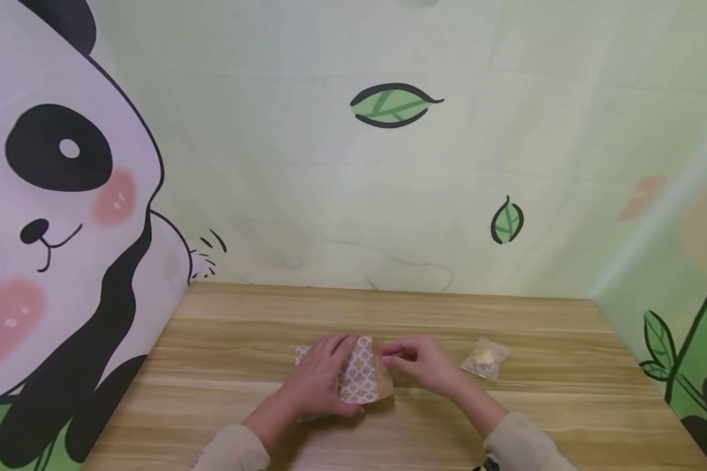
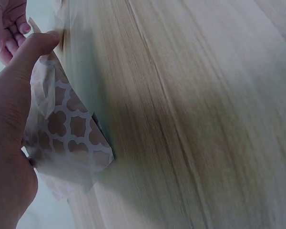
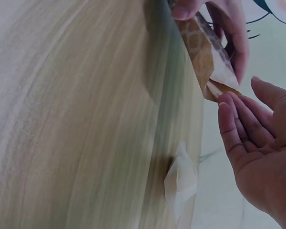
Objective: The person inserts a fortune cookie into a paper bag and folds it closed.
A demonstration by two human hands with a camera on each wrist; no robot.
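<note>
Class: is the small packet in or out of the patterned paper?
Out: the head view shows the small packet on the table, apart from the patterned paper in the left hand.

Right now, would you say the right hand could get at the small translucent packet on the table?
Probably yes: the packet lies just to the right of the right hand, with no object visible between them.

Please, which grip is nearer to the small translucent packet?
Right. The right grip is left of the packet, apart; the left grip is farther left, on the patterned paper.
</note>
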